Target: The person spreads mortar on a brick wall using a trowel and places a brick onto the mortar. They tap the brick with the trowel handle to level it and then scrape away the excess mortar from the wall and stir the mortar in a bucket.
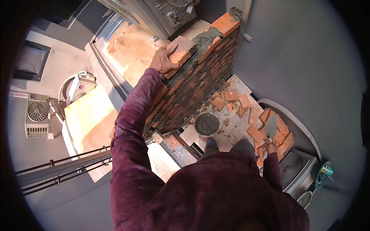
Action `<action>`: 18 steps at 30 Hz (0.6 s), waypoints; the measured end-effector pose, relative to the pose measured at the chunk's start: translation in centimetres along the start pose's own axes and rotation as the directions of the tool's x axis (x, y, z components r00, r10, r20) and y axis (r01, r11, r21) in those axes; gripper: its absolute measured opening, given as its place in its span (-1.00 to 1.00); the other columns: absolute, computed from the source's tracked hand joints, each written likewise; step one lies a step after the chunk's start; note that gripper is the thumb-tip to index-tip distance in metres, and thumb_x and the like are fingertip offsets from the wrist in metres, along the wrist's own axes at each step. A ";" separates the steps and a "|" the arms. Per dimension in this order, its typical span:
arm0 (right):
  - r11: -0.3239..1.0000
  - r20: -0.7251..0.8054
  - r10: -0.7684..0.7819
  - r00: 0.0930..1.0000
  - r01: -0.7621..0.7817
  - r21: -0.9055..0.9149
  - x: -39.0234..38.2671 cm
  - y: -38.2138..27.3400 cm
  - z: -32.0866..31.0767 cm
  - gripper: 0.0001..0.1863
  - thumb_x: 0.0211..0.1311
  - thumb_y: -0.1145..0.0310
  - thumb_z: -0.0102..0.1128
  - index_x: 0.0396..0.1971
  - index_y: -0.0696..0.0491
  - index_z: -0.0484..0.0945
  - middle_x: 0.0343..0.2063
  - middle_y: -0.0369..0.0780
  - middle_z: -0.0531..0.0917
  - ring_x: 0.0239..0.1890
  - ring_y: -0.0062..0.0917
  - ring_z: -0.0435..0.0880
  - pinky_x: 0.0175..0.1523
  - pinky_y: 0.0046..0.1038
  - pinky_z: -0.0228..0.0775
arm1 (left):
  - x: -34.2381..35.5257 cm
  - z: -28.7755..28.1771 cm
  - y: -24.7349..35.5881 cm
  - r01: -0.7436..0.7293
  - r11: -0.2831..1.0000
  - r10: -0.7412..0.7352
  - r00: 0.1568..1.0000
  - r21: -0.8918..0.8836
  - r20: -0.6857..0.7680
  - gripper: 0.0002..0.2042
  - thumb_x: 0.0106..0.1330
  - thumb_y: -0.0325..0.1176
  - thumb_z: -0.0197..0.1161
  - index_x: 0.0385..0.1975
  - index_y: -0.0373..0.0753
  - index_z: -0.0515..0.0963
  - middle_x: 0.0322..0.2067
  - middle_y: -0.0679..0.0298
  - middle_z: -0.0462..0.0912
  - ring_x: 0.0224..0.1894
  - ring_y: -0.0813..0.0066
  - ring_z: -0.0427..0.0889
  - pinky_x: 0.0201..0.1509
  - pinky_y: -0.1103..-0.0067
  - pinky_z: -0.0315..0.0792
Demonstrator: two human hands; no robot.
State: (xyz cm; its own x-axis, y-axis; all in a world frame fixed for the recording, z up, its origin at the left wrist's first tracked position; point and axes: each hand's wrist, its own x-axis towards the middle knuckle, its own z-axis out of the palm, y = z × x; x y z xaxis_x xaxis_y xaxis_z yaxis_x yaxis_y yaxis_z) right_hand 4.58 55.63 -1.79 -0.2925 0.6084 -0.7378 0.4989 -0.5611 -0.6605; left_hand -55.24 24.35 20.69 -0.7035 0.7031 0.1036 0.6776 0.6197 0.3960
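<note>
My left hand [163, 59] rests on a red brick [181, 50] that lies on top of a part-built brick wall [192, 81]. Grey mortar [206, 36] covers the wall top just beyond that brick, and another brick [225, 24] sits at the far end. My right hand [269, 146] hangs low at my side, shut on the handle of a trowel [270, 127] whose blade points up over a heap of loose bricks [266, 127]. Both arms wear dark red sleeves.
A round pan of wet mortar [207, 124] stands on the tiled floor at the wall's foot. Broken bricks [231, 101] lie scattered there. Air-conditioner units [37, 115] sit far below on the left, another [295, 169] at the right. A metal railing [65, 167] runs lower left.
</note>
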 end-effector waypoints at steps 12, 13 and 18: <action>0.955 0.294 -0.247 0.923 0.284 -0.088 -3.1 -11.1 9.5 -0.81 0.36 0.23 0.03 -0.23 0.03 0.39 -0.61 -0.30 0.46 -0.79 -0.61 0.43 -0.73 -0.53 0.30 | 0.6 0.6 1.8 -0.046 0.990 0.040 0.998 0.135 0.051 -0.05 -0.31 0.03 0.48 0.30 -0.02 0.42 0.26 -0.10 0.31 0.28 -0.10 0.31 0.36 0.25 0.27; 0.950 0.348 -0.274 0.897 0.309 -0.050 -4.0 -13.6 11.3 -0.79 0.39 0.19 0.00 -0.22 0.03 0.39 -0.60 -0.30 0.46 -0.77 -0.62 0.43 -0.72 -0.54 0.31 | 0.1 0.4 1.4 -0.042 0.991 0.034 0.998 0.128 0.057 -0.04 -0.31 0.03 0.48 0.31 -0.01 0.41 0.27 -0.10 0.30 0.29 -0.10 0.30 0.37 0.25 0.26; 0.712 0.457 -0.701 0.547 0.512 0.480 -8.6 -27.4 19.3 -0.63 0.50 0.14 -0.06 0.04 0.12 0.30 -0.40 -0.24 0.51 -0.50 -0.62 0.54 -0.45 -0.55 0.46 | 0.6 0.2 0.9 -0.060 0.997 0.052 0.987 0.052 0.151 0.06 -0.31 0.21 0.53 0.33 -0.12 0.36 0.28 -0.14 0.28 0.30 -0.12 0.30 0.41 0.26 0.22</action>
State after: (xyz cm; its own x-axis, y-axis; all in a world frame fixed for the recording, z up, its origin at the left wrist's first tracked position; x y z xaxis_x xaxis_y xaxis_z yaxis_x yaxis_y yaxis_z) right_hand -22.33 54.91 19.99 -0.8825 0.4704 -0.0041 -0.1864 -0.3578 -0.9150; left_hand -55.02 25.40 20.89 -0.6271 0.7788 -0.0147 0.7291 0.5936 0.3406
